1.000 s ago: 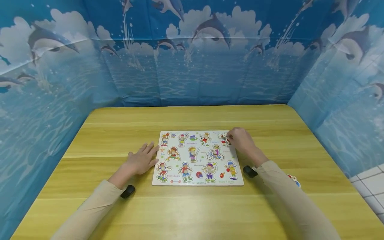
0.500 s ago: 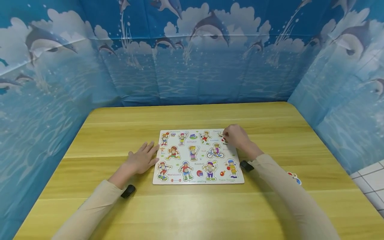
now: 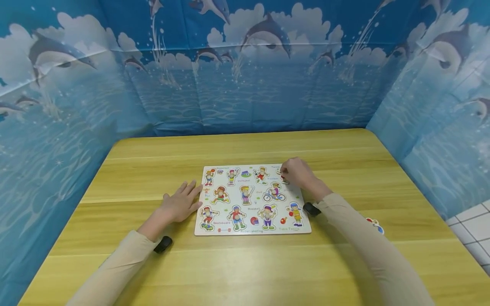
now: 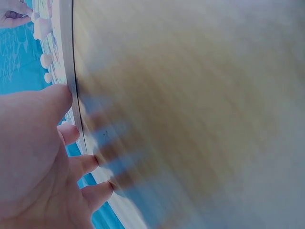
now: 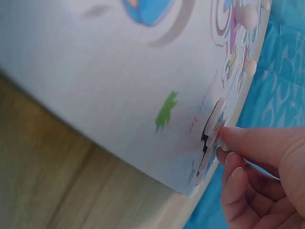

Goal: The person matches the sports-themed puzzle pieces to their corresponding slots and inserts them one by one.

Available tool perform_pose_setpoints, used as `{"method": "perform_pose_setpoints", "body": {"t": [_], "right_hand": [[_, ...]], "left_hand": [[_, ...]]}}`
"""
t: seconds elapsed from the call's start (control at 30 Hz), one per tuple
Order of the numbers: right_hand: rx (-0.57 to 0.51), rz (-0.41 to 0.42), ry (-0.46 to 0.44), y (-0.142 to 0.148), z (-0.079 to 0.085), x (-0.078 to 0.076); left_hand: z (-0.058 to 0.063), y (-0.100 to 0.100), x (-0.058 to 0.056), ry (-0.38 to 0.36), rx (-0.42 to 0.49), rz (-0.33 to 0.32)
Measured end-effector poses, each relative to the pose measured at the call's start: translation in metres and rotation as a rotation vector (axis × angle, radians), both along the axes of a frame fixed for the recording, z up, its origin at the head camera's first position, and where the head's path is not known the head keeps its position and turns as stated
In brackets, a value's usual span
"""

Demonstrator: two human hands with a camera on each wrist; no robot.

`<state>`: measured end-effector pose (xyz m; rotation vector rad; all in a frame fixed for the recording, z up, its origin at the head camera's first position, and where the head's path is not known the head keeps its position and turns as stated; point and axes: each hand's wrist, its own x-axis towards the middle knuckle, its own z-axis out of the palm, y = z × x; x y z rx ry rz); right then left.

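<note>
A wooden peg puzzle board (image 3: 235, 196) with pictures of children at sports lies mid-table. My right hand (image 3: 299, 173) is over its upper right corner. Thumb and forefinger pinch the small knob of a puzzle piece (image 5: 213, 131), seen edge-on in the right wrist view. That piece lies at the board's surface, slightly tilted; whether it sits in its recess I cannot tell. My left hand (image 3: 180, 203) lies spread on the table, its fingertips touching the board's left edge. In the left wrist view, the thumb and fingers (image 4: 85, 164) meet that edge.
One loose, colourful puzzle piece (image 3: 375, 225) lies on the table beyond the right forearm. Knobbed pieces such as the cyclist (image 3: 274, 193) fill the other board places. A blue dolphin-print curtain (image 3: 245, 93) surrounds the wooden table (image 3: 245, 272) at the back and sides.
My right hand has moved a little left with the puzzle piece, further over the board's upper right corner. The left hand stays at the board's edge. The head view has shifted slightly.
</note>
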<state>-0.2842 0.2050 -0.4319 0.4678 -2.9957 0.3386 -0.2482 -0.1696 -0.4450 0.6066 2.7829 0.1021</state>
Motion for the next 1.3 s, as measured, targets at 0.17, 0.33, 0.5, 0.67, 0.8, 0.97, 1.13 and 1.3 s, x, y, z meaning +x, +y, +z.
{"method": "perform_pose_setpoints", "body": {"t": [0.17,0.33,0.5,0.67,0.8,0.97,1.13,1.3], "right_hand": [[0.005,-0.009,-0.008,-0.001,0.000,0.000],[0.017,-0.020,-0.024,-0.003,0.002,0.002],[0.016,-0.025,-0.030,-0.004,0.000,0.003],[0.005,-0.023,-0.018,-0.003,-0.002,0.004],[0.013,-0.022,-0.016,-0.002,-0.002,0.004],[0.015,-0.029,-0.048,-0.002,0.001,0.004],[0.003,-0.032,-0.078,-0.002,0.007,0.006],[-0.006,-0.022,-0.066,0.003,0.011,0.011]], "left_hand": [[-0.001,0.001,0.000,0.002,-0.010,0.002],[-0.001,0.000,0.000,-0.006,-0.012,0.007],[-0.001,0.000,0.001,-0.003,-0.006,0.003],[-0.001,0.000,0.000,0.008,-0.008,-0.003],[-0.001,0.000,-0.001,0.013,-0.012,-0.009],[0.000,0.001,-0.001,0.016,-0.011,-0.012],[0.001,0.001,0.000,0.009,-0.007,-0.007],[0.000,0.000,0.000,0.003,-0.008,-0.002]]}}
